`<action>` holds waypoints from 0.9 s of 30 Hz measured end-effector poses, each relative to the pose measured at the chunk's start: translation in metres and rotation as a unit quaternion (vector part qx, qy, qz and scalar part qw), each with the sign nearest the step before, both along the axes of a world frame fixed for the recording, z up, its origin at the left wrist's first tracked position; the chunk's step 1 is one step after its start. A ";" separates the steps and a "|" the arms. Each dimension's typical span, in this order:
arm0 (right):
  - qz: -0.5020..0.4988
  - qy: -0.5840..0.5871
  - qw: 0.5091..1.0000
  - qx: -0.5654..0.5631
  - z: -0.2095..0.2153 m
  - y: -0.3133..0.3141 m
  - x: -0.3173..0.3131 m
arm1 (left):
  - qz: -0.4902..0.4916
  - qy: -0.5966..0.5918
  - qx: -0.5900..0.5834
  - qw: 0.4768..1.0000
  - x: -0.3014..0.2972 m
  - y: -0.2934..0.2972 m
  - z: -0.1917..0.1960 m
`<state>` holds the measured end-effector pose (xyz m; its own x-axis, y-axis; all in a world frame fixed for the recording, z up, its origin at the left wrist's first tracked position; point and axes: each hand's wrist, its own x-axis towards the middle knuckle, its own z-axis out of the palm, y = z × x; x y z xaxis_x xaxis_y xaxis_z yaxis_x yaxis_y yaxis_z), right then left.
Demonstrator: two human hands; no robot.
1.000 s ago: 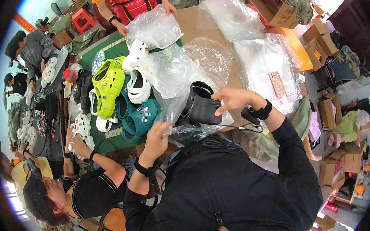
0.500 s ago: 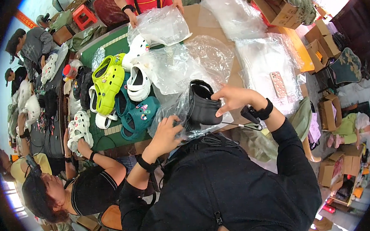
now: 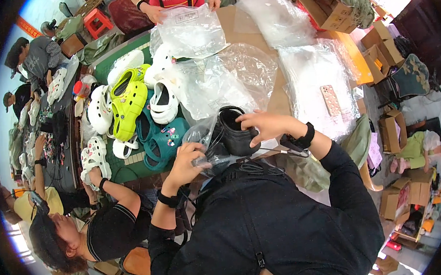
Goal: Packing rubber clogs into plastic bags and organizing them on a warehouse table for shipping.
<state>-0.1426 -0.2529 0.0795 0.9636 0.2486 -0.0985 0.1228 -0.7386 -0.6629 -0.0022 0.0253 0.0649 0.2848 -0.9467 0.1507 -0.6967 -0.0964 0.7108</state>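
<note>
- The black shoe (image 3: 236,142), opening upward, is at the near edge of the surface (image 3: 233,32), just in front of the person's body; whether it rests there is unclear.
- The right hand (image 3: 267,126) pinches the shoe's right side, fingers at the opening and thumb lower down.
- The left hand (image 3: 185,161), left of the shoe, has its fingers curled on a clear bag (image 3: 203,131); how far the bag wraps the shoe is hard to tell.
- Left of the shoe, past the bag, sit teal clogs (image 3: 168,142); farther left are lime clogs (image 3: 130,103).
- Beyond the shoe lie loose clear sheets (image 3: 209,89).
- Well right of the shoe, a pink patterned phone case (image 3: 331,100) lies on stacked clear bags (image 3: 308,70).
</note>
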 end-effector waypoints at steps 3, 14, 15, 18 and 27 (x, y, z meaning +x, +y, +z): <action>-0.139 0.056 0.972 0.182 -0.023 -0.014 0.006 | 0.023 0.024 -0.012 0.999 0.006 0.004 -0.008; -0.350 0.161 0.862 0.330 -0.097 -0.017 0.037 | 0.031 0.044 -0.028 0.998 0.013 0.002 -0.005; -0.335 0.173 0.866 0.329 -0.097 -0.018 0.039 | 0.031 0.044 -0.032 0.998 0.014 0.004 -0.005; -0.363 0.137 0.863 0.324 -0.094 -0.014 0.031 | 0.051 0.066 -0.036 0.996 0.013 0.007 0.005; -0.353 0.089 0.823 0.436 -0.079 -0.014 -0.008 | 0.080 0.123 -0.031 0.989 0.012 0.010 0.030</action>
<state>-0.1503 -0.2669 0.0005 0.8875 -0.3163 -0.3352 -0.2903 0.1811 -0.9396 0.0101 0.0348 0.0945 0.4648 -0.8779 0.1149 -0.4822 -0.1422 0.8645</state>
